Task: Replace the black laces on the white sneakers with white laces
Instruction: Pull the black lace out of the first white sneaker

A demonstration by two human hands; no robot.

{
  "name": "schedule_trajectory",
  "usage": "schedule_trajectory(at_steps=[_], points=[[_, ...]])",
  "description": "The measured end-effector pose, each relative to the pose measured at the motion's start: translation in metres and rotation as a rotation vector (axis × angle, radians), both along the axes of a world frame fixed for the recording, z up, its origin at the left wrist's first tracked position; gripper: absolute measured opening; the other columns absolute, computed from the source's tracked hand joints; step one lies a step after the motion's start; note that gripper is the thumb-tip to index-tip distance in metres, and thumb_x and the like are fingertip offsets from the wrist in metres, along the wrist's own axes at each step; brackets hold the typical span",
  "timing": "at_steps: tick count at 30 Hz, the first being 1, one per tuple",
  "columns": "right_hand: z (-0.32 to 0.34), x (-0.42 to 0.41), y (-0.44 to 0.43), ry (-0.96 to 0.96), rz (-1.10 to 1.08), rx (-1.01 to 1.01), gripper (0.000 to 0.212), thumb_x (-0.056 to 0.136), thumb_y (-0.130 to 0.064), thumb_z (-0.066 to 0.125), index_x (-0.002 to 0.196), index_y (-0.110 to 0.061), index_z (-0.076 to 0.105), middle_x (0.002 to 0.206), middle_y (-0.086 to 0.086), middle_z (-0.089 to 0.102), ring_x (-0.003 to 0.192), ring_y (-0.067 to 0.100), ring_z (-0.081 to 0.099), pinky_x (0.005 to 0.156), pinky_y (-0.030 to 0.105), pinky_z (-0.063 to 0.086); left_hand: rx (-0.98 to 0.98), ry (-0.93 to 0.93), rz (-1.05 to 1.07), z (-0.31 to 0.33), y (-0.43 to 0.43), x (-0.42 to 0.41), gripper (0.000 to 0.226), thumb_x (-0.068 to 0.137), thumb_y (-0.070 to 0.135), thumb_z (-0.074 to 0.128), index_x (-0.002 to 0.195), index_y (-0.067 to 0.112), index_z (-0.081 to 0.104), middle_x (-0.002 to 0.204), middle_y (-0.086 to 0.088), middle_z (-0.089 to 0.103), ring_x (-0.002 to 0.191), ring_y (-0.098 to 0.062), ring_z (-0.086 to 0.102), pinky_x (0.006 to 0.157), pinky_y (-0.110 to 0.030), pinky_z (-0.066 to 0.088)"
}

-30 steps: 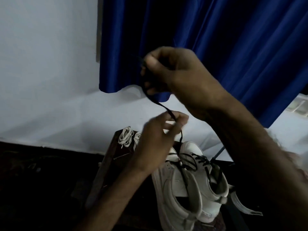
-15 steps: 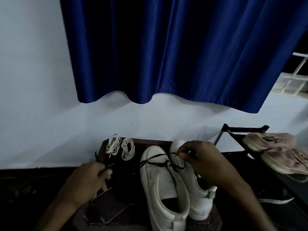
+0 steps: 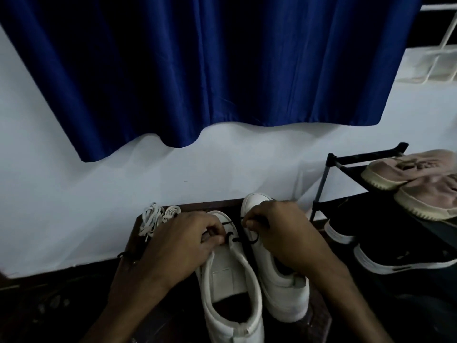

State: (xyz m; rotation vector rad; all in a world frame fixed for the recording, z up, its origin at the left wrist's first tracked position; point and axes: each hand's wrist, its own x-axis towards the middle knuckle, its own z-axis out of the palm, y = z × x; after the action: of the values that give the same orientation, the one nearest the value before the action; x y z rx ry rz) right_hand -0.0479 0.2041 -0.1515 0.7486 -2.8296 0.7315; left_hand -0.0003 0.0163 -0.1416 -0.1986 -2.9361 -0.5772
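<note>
Dim room.

Deep blue pleated fabric curtain [image 3: 197,70] fills 12 o'clock, its wavy hem hanging over a pale plain wall [image 3: 74,206] that runs from 9 to 3 o'clock.

Black metal-frame shoe rack [image 3: 366,156] at 3 o'clock. A pair of dusty-pink sneakers with cream soles [image 3: 400,169] sits on its upper tier. Black shoes with white soles [image 3: 395,253] sit lower, toward 4 o'clock.

Small dark brown wooden table [image 3: 212,206] at 6 o'clock, back edge against the wall.

Two white leather sneakers stand on it side by side, touching, toes toward the wall: left white sneaker [image 3: 230,276] nearer the camera, right white sneaker [image 3: 284,293] at its 3 o'clock, set further back.

Left hand [image 3: 180,243] lies over the left sneaker's forefoot. Its fingers are curled, pinching the thin black cord lace [image 3: 244,240] at the front eyelets.

Right hand [image 3: 284,233] lies over the right sneaker's forefoot. Its fingers are bent, gripping the same black lace. The lace spans the short gap between the two hands, across the shoe fronts.

Two coiled bundles of flat white laces [image 3: 153,219] rest on the table's far-left corner, at the left hand's 10 o'clock, just beside its knuckles.
</note>
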Motion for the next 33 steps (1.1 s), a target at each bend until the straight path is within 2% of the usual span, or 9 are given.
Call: schedule_trajectory(at_steps=[4, 9, 14, 17, 19, 21, 25, 28, 33], points=[[-0.006, -0.008, 0.004, -0.011, 0.000, 0.001, 0.019, 0.093, -0.024, 0.058, 0.101, -0.025, 0.075, 0.100, -0.004, 0.069, 0.094, 0.014, 0.061, 0.069, 0.016, 0.040, -0.010, -0.112, 0.008, 0.000, 0.006, -0.011, 0.007, 0.078, 0.045, 0.071, 0.083, 0.040, 0.070, 0.060, 0.038, 0.053, 0.057, 0.013, 0.049, 0.051, -0.018, 0.029], [-0.012, -0.009, 0.003, 0.029, -0.017, 0.007, 0.020, 0.090, -0.032, 0.058, 0.104, -0.041, 0.069, 0.100, -0.010, 0.067, 0.096, 0.011, 0.059, 0.069, 0.023, 0.038, -0.134, -0.121, -0.012, 0.000, 0.012, -0.021, 0.006, 0.080, 0.041, 0.068, 0.083, 0.036, 0.070, 0.089, 0.022, 0.060, 0.088, 0.001, 0.055, 0.080, -0.029, 0.048], [-0.011, -0.008, 0.000, 0.059, 0.032, 0.097, 0.031, 0.090, -0.030, 0.055, 0.107, -0.054, 0.065, 0.104, -0.012, 0.065, 0.098, 0.011, 0.056, 0.069, 0.024, 0.036, -0.110, -0.131, -0.041, -0.008, 0.007, -0.021, 0.005, 0.088, 0.034, 0.063, 0.083, 0.030, 0.062, 0.096, 0.017, 0.055, 0.088, -0.001, 0.052, 0.080, -0.031, 0.045], [-0.011, -0.011, -0.001, 0.079, 0.053, 0.140, 0.041, 0.087, -0.026, 0.056, 0.111, -0.059, 0.061, 0.107, -0.014, 0.065, 0.099, 0.009, 0.057, 0.067, 0.022, 0.033, -0.007, -0.003, 0.030, -0.016, -0.006, -0.016, 0.014, 0.091, 0.024, 0.062, 0.079, 0.027, 0.055, 0.090, 0.015, 0.055, 0.082, 0.000, 0.051, 0.070, -0.019, 0.039], [-0.008, -0.011, 0.000, 0.079, 0.063, 0.155, 0.044, 0.089, -0.025, 0.056, 0.118, -0.059, 0.057, 0.110, -0.014, 0.064, 0.102, 0.010, 0.057, 0.068, 0.022, 0.032, 0.127, 0.074, 0.128, -0.022, -0.018, -0.014, 0.016, 0.091, 0.020, 0.062, 0.079, 0.027, 0.053, 0.081, 0.014, 0.060, 0.076, 0.000, 0.055, 0.072, -0.026, 0.046], [-0.007, -0.010, -0.001, 0.067, 0.083, 0.158, 0.047, 0.091, -0.024, 0.053, 0.125, -0.058, 0.052, 0.114, -0.013, 0.062, 0.106, 0.012, 0.056, 0.069, 0.024, 0.034, 0.296, 0.058, 0.168, -0.029, -0.026, -0.012, 0.015, 0.092, 0.016, 0.061, 0.082, 0.025, 0.054, 0.077, 0.013, 0.066, 0.070, -0.003, 0.059, 0.072, -0.036, 0.050], [-0.007, -0.015, -0.003, 0.131, 0.164, 0.125, 0.046, 0.091, -0.023, 0.054, 0.126, -0.053, 0.053, 0.115, -0.011, 0.056, 0.103, 0.017, 0.059, 0.075, 0.033, 0.049, 0.486, -0.073, 0.140, -0.033, -0.023, -0.010, 0.018, 0.091, 0.012, 0.065, 0.096, 0.029, 0.061, 0.089, 0.010, 0.068, 0.085, 0.000, 0.065, 0.080, -0.026, 0.049], [-0.005, -0.023, -0.005, 0.149, 0.245, 0.084, 0.041, 0.093, -0.019, 0.055, 0.122, -0.049, 0.058, 0.122, -0.013, 0.052, 0.109, 0.012, 0.052, 0.072, 0.035, 0.051, 0.376, -0.168, 0.090, -0.032, -0.018, -0.018, 0.016, 0.089, 0.023, 0.069, 0.097, 0.035, 0.065, 0.096, 0.018, 0.069, 0.092, 0.007, 0.062, 0.087, -0.019, 0.048], [-0.008, -0.030, -0.011, 0.064, 0.360, 0.090, 0.049, 0.077, -0.010, 0.068, 0.110, -0.047, 0.067, 0.110, -0.017, 0.065, 0.099, 0.004, 0.058, 0.068, 0.021, 0.045, 0.181, -0.039, 0.058, -0.023, -0.005, -0.018, 0.013, 0.086, 0.023, 0.069, 0.080, 0.034, 0.065, 0.078, 0.022, 0.068, 0.077, 0.006, 0.062, 0.065, -0.012, 0.042]])
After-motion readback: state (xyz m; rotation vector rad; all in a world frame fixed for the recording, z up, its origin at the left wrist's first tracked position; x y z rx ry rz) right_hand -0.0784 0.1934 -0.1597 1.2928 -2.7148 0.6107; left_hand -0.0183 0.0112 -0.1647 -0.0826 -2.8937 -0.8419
